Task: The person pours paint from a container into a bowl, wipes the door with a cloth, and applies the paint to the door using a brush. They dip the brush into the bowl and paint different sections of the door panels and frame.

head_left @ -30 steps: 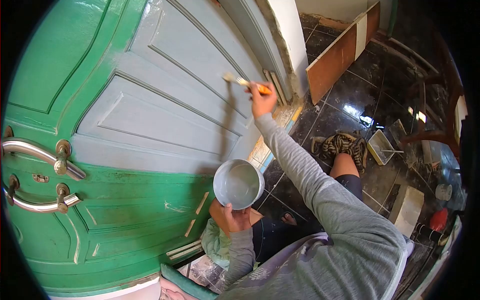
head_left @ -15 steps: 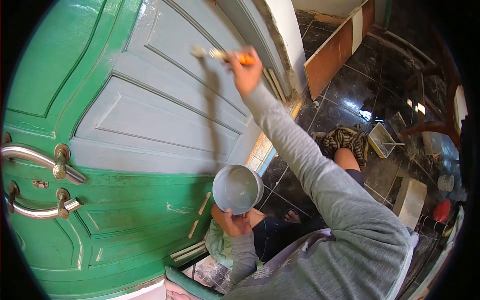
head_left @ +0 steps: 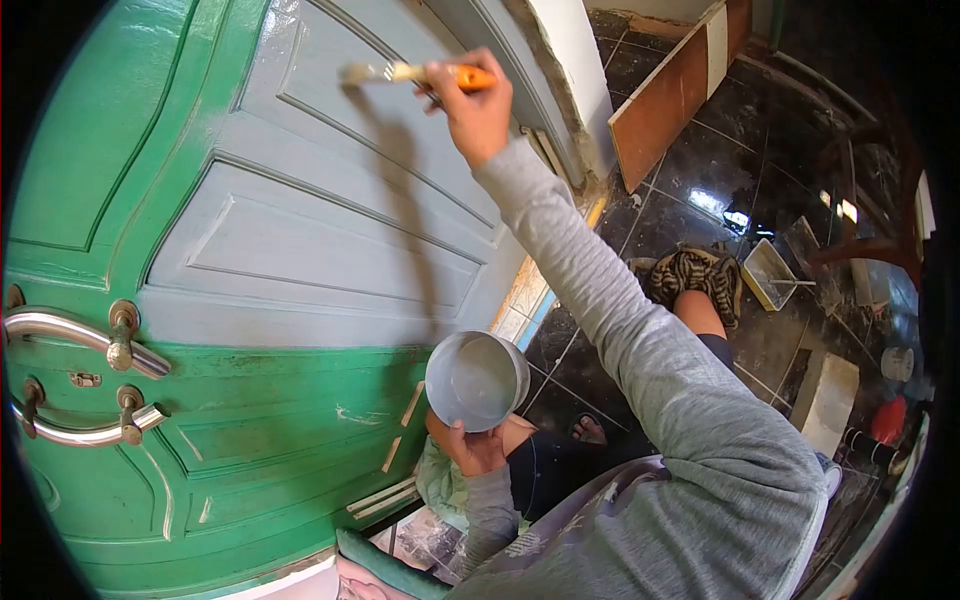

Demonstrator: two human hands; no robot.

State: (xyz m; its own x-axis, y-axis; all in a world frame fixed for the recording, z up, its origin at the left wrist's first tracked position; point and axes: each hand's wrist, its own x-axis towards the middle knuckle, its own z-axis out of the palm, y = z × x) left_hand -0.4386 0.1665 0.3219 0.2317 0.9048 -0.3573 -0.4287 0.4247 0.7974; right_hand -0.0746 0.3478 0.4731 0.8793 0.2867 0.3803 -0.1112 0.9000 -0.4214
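My right hand (head_left: 476, 108) grips a paintbrush (head_left: 478, 78) by its orange handle. The pale bristles point left over the upper panel of a door (head_left: 330, 215), and a long shadow of arm and brush falls across the panels. Grey paint covers this upper part; green shows along the left and below. In my left hand (head_left: 474, 448) is a round paint container (head_left: 478, 380), grey inside, held by its lower side near my knee. Its open mouth faces up, with grey paint visible at the bottom.
Long metal door handles (head_left: 85, 330) stick out at the left. A brown board (head_left: 665, 110) leans on edge over dark floor tiles. At right are a paint tray (head_left: 768, 275), a pale block (head_left: 826, 400) and a wooden chair (head_left: 875, 190). My foot rests on a patterned cloth (head_left: 700, 285).
My right hand with the paintbrush has moved left and slightly up across the panel. My left hand and the container stay nearly in place.
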